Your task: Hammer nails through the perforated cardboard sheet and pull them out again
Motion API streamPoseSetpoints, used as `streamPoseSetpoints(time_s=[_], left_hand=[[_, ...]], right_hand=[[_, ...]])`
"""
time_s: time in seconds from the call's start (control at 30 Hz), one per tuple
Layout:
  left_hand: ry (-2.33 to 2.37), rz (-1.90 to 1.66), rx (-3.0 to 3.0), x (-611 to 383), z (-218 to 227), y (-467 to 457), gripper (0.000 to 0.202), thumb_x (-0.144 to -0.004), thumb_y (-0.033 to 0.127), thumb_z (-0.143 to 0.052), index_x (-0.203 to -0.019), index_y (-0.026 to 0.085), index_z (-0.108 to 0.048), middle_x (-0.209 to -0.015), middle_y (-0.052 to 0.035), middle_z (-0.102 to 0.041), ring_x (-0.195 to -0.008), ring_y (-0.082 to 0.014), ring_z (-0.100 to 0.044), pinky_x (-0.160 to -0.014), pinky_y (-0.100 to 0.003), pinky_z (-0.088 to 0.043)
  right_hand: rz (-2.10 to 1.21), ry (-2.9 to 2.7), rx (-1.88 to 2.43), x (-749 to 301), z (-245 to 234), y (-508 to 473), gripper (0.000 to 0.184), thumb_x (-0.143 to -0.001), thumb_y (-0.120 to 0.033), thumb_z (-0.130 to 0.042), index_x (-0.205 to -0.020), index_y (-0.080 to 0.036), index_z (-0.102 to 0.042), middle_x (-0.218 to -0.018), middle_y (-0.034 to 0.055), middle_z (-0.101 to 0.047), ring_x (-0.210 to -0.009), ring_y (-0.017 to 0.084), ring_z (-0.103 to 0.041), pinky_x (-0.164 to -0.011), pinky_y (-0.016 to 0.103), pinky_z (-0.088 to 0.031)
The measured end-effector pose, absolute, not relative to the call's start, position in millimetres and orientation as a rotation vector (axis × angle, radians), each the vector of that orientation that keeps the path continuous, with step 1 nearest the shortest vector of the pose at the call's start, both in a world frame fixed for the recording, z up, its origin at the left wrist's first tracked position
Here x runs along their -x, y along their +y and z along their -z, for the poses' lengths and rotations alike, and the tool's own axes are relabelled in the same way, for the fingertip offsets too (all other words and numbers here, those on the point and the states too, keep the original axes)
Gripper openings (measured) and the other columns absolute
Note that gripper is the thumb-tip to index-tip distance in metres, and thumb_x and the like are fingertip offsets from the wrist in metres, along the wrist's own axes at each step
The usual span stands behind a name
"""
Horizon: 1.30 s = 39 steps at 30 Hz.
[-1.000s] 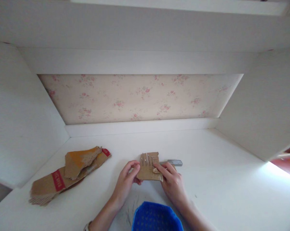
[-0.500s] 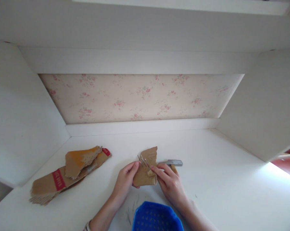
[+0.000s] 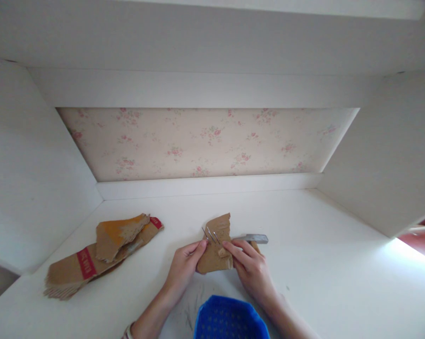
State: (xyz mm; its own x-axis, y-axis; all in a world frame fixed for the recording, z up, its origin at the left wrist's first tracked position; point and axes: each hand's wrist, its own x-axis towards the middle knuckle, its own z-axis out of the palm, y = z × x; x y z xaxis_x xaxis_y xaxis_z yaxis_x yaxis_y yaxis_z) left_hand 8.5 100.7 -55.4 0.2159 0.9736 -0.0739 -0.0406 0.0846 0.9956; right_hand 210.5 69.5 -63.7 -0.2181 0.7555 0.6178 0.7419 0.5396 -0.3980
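Between my hands is a torn piece of brown cardboard [image 3: 212, 261], held above the white surface. Three thin metal nails [image 3: 211, 234] stick up out of it, tilted to the left. My left hand [image 3: 186, 263] grips the cardboard's left edge, thumb on top beside the leftmost nail. On the other side my right hand [image 3: 251, 266] is closed on the right edge, its fingertips by a raised, torn flap. A hammer [image 3: 257, 238] with a grey metal head lies just behind my right hand; most of its wooden handle is hidden.
A blue perforated plastic basket [image 3: 229, 318] stands at the front, between my forearms. Torn cardboard pieces [image 3: 102, 256] with red and orange print lie to the left. White panels enclose the surface at the sides, back and above.
The cardboard has shifted very slightly to the right and tilted a little in my hands. My left hand has moved slightly right with it. The hammer and basket stay in place.
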Motion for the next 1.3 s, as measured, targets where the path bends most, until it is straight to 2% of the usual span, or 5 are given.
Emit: streamPoseSetpoints(time_s=[0.17, 0.43, 0.87, 1.07, 1.3], left_hand=[[1.040, -1.078, -1.115, -7.6, 60.2, 100.3, 0.045, -0.088, 0.052, -0.051, -0.109, 0.014, -0.063, -0.090, -0.0072, -0.068, -0.054, -0.0152, -0.064, -0.048, -0.027, -0.049], [0.992, -1.125, -1.175, -8.0, 54.5, 96.7, 0.028, -0.074, 0.024, -0.065, -0.100, 0.021, -0.055, -0.086, -0.0013, -0.065, -0.068, -0.0160, -0.064, -0.049, -0.022, -0.047], [1.214, -1.148, -1.572, -8.8, 64.6, 101.1, 0.030, -0.087, 0.032, -0.057, -0.112, 0.019, -0.068, -0.116, -0.0076, -0.071, -0.107, -0.0243, -0.066, -0.095, -0.037, -0.049], [1.246, -1.141, -1.629, -6.1, 61.2, 96.9, 0.037, -0.091, 0.041, -0.055, -0.118, 0.020, -0.069, -0.117, -0.0077, -0.071, -0.103, -0.0270, -0.067, -0.096, -0.040, -0.049], [1.073, -1.041, -1.742, -13.8, 57.7, 92.7, 0.031, -0.091, 0.038, -0.056, -0.114, 0.024, -0.072, -0.113, -0.0048, -0.073, -0.103, -0.0244, -0.068, -0.095, -0.035, -0.051]], right_hand=[[-0.066, -1.826, 1.250, -209.5, 62.7, 71.3, 0.032, -0.094, -0.014, -0.047, -0.118, -0.022, -0.066, -0.102, 0.0096, -0.071, -0.085, 0.018, -0.069, -0.068, 0.029, -0.058], [-0.081, -1.726, 1.296, -209.2, 65.2, 73.8, 0.029, -0.094, -0.015, -0.047, -0.114, -0.018, -0.067, -0.098, 0.0107, -0.068, -0.083, 0.021, -0.067, -0.061, 0.030, -0.057], [-0.411, -2.010, 1.312, -201.3, 54.1, 64.9, 0.056, -0.095, -0.012, -0.038, -0.147, -0.032, -0.031, -0.138, 0.0050, -0.058, -0.080, 0.014, -0.070, -0.074, 0.030, -0.058], [-0.445, -1.972, 1.440, -195.4, 46.7, 64.5, 0.025, -0.099, -0.031, -0.038, -0.116, -0.026, -0.056, -0.116, 0.0041, -0.070, -0.089, 0.020, -0.071, -0.078, 0.035, -0.055], [-0.396, -2.011, 1.590, -191.7, 41.0, 66.5, 0.029, -0.097, -0.043, -0.040, -0.101, -0.025, -0.063, -0.094, 0.0024, -0.074, -0.077, 0.022, -0.071, -0.066, 0.033, -0.049]])
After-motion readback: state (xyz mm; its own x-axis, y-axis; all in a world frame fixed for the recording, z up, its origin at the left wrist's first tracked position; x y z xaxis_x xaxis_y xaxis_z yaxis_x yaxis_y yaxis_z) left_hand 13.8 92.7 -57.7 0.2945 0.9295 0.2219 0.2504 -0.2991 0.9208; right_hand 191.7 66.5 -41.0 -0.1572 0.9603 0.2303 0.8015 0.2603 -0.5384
